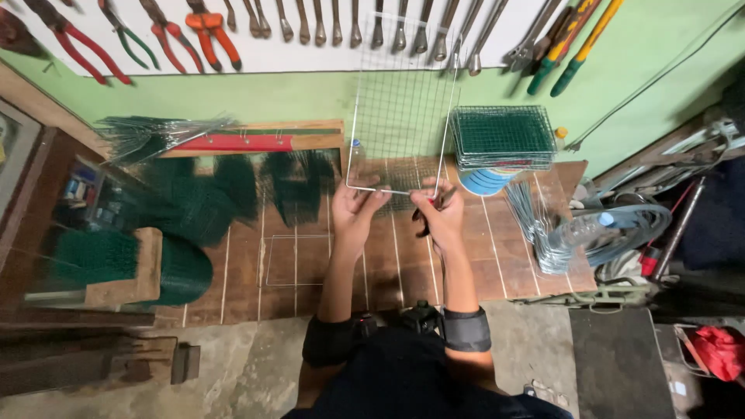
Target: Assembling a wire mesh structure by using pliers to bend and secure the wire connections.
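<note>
Holding the wire mesh panel (402,109) upright over the wooden table (466,256), the left hand (355,208) grips its lower edge while the right hand (442,219) closes around pliers (431,208); steadiness there seems important.

You face a green wall (310,97) hung with a white tool board (326,54), above a wooden workbench (403,271) and a concrete floor (264,365).

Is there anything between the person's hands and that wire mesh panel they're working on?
Nothing visible. Both the left hand and right hand already touch the lower edge of the mesh panel; the right hand also holds pliers.
</note>
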